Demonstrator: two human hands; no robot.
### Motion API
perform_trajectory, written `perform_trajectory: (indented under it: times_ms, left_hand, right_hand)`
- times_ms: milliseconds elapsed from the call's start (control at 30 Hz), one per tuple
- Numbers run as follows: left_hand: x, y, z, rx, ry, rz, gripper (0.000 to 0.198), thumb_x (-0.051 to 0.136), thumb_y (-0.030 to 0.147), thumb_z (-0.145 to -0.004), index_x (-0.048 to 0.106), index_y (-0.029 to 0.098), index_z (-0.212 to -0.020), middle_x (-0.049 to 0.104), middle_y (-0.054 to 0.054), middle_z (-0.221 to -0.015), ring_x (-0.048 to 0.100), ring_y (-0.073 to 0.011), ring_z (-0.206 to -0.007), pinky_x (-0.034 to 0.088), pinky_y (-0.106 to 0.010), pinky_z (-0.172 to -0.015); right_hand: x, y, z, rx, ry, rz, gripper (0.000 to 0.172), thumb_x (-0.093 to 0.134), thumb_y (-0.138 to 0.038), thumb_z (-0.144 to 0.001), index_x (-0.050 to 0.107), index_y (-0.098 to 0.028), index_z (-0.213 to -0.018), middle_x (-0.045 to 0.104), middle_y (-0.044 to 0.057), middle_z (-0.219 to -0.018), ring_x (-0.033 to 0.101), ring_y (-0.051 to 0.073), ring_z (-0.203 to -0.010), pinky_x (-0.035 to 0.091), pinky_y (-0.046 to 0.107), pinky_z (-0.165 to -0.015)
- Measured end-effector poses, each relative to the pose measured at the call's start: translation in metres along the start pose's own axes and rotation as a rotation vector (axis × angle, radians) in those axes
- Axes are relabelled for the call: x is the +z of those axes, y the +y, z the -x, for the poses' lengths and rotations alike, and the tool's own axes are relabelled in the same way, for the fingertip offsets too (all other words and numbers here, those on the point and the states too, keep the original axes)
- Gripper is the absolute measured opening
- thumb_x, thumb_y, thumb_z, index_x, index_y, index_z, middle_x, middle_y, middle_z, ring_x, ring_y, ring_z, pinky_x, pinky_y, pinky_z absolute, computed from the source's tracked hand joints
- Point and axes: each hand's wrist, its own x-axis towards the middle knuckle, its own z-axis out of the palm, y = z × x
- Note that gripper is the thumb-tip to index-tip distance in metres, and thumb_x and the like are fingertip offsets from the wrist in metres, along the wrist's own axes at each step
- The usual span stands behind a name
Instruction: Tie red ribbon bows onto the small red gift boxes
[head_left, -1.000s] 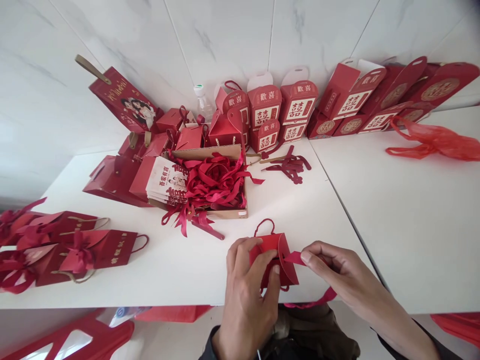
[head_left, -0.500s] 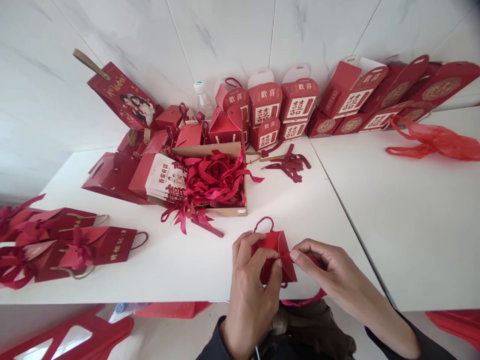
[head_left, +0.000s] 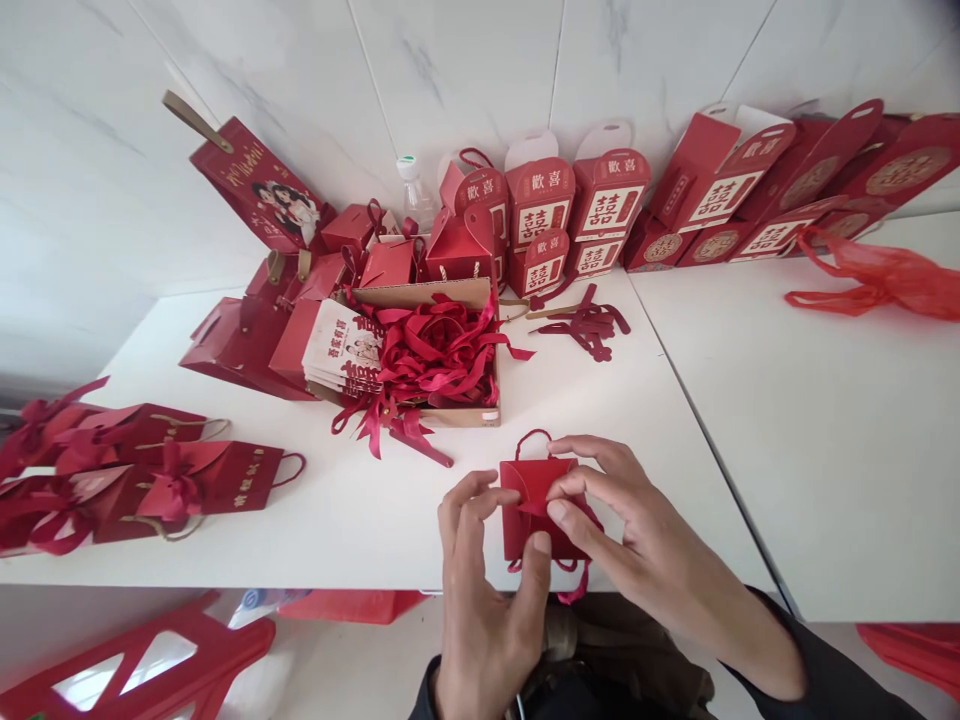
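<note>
A small red gift box (head_left: 525,476) with a cord handle lies near the table's front edge, its flaps folded over the top. A red ribbon (head_left: 533,508) crosses the box, and its tail hangs below the front side. My right hand (head_left: 637,530) pinches the ribbon between thumb and forefinger, over the right half of the lid. My left hand (head_left: 486,595) is spread at the box's left side. Its thumb rests on the lower part of the box and its fingertips reach the left edge beside the ribbon.
Behind the box, an open carton (head_left: 480,416) holds tangled ribbons and printed cards (head_left: 341,345). Finished boxes with bows (head_left: 225,480) stand at the left. Red boxes (head_left: 611,200) line the wall. Dark red knotted cords (head_left: 592,325) and a red plastic bag (head_left: 892,280) lie to the right.
My left hand has loosened from its pinch and spread its fingers. My right hand has moved left over the box with the ribbon, which now lies across the lid. The view has shifted slightly.
</note>
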Motion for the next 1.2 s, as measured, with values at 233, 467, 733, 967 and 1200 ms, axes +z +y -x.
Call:
perform_trajectory:
  times_ms: [233,467,733,967,1200]
  left_hand:
    - [0.008,-0.004,0.010,-0.291,0.124,0.232,0.025,0.060,0.034,-0.098,0.059,0.027,-0.123,0.063,-0.004,-0.102,0.062,-0.0182,-0.094,0.052,-0.031,-0.085]
    - [0.008,0.007,0.008,-0.415,0.203,0.387,0.031,0.068,0.042,-0.093,0.064,0.024,-0.118,0.064,-0.005,-0.101,0.063,-0.0180,-0.094,0.053,-0.026,-0.078]
    - [0.007,0.007,0.008,-0.426,0.196,0.412,0.033,0.069,0.044,-0.092,0.064,0.024,-0.118,0.065,-0.005,-0.100,0.063,-0.0175,-0.094,0.054,-0.024,-0.076]
    - [0.002,-0.004,0.008,-0.427,0.184,0.432,0.035,0.068,0.045,-0.093,0.063,0.022,-0.119,0.064,-0.007,-0.104,0.065,-0.0183,-0.093,0.055,-0.024,-0.073]
    - [-0.001,-0.015,0.010,-0.390,0.131,0.412,0.033,0.065,0.043,-0.096,0.061,0.023,-0.123,0.065,-0.007,-0.106,0.066,-0.0176,-0.097,0.056,-0.025,-0.080]
  right_hand:
    - [0.010,0.013,-0.003,-0.088,0.040,0.149,0.022,0.048,-0.035,-0.105,0.067,-0.028,-0.095,0.052,0.006,-0.143,0.042,0.027,-0.141,0.049,0.047,-0.109]
    - [0.017,0.015,-0.007,-0.160,0.053,0.192,0.021,0.050,-0.030,-0.104,0.066,-0.027,-0.091,0.056,0.009,-0.137,0.043,0.027,-0.140,0.049,0.048,-0.106]
    - [0.025,0.016,-0.012,-0.213,0.096,0.155,0.018,0.051,-0.029,-0.104,0.064,-0.028,-0.092,0.058,0.006,-0.134,0.042,0.026,-0.141,0.046,0.047,-0.108]
    - [0.024,0.016,-0.010,-0.206,0.115,0.171,0.017,0.052,-0.028,-0.104,0.065,-0.029,-0.094,0.058,0.005,-0.134,0.046,0.024,-0.137,0.047,0.044,-0.108]
    - [0.026,0.015,-0.011,-0.221,0.130,0.178,0.016,0.052,-0.026,-0.104,0.065,-0.028,-0.094,0.059,0.006,-0.132,0.047,0.025,-0.135,0.049,0.047,-0.107]
